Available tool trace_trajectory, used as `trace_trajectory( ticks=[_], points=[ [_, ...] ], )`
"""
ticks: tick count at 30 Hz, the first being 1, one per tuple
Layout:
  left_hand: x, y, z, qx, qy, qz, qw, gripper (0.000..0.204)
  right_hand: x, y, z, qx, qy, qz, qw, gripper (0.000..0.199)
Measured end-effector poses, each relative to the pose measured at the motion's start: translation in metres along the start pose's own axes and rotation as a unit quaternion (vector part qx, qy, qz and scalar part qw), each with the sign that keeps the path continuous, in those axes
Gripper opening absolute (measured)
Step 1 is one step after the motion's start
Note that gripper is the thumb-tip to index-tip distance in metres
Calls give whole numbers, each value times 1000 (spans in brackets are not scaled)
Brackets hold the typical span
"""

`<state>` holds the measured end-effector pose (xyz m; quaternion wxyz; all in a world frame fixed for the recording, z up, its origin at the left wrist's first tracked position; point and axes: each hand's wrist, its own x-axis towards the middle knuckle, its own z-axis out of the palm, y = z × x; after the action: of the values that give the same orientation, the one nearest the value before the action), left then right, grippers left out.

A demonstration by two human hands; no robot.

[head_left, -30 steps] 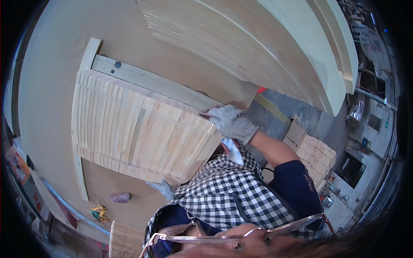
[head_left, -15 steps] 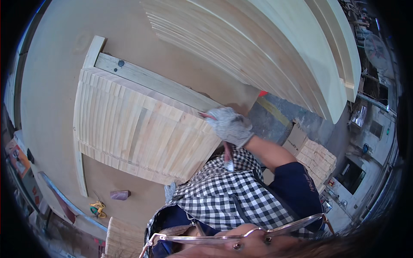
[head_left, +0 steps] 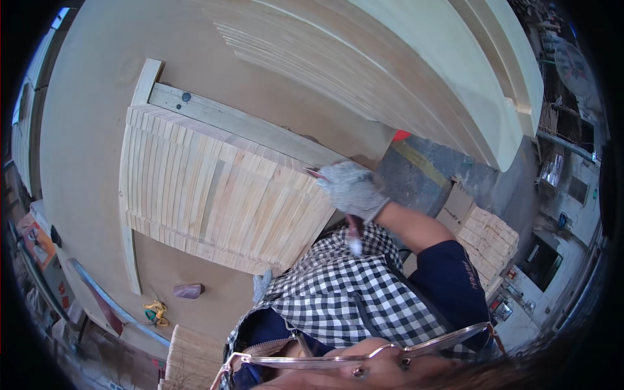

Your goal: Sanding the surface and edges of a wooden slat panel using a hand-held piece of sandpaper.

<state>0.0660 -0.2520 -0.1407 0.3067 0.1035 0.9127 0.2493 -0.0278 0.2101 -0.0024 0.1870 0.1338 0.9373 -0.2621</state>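
Note:
My right hand (head_left: 354, 190), in a grey knit glove, is closed at the right end of a row of pale wooden slats (head_left: 227, 195). A thin dark-red strip (head_left: 355, 235) with a whitish end hangs below its palm. A reddish tip of it also pokes out at the fingers, over the slats' upper edge. Whether it is sandpaper or cloth I cannot tell. Only a bit of my gloved left hand (head_left: 262, 286) shows, at the slats' near edge beside the checked apron (head_left: 351, 292); its fingers are hidden. A long wooden bar (head_left: 227, 120) lies along the slats' far side.
A tall stack of long boards (head_left: 390, 78) stands at the far right. On the brown tabletop (head_left: 224, 289) lie a purplish block (head_left: 188, 290) and a yellow-green item (head_left: 156, 312). Stacked wood pieces (head_left: 487, 244) stand right, more slats (head_left: 195, 354) near left.
The whole view has shifted slightly. My right hand stays near the slats' right corner, and the hanging end of the strip has swung a little. My left hand looks much the same.

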Motion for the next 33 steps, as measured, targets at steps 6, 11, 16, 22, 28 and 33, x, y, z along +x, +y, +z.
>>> trace_trajectory(
  ticks=[6,11,16,22,28,33],
  points=[
    [-21,-15,0,15,-46,-14,999,50,67,-38,0,86,204,-92,971,23],
    [-23,-27,12,21,-71,-18,997,50,24,29,-19,-27,28,-44,998,19],
    [-26,-36,29,18,-98,-26,995,50,6,-14,10,-161,-42,-52,985,15],
    [-44,-51,30,36,-140,-39,989,50,58,-27,2,-28,3,1,1000,20],
    [-42,-66,37,48,-168,-47,984,50,19,35,-25,-55,97,7,994,24],
    [-41,-71,43,55,-192,-61,978,49,2,6,-9,-106,-64,-46,991,21]
  ],
)
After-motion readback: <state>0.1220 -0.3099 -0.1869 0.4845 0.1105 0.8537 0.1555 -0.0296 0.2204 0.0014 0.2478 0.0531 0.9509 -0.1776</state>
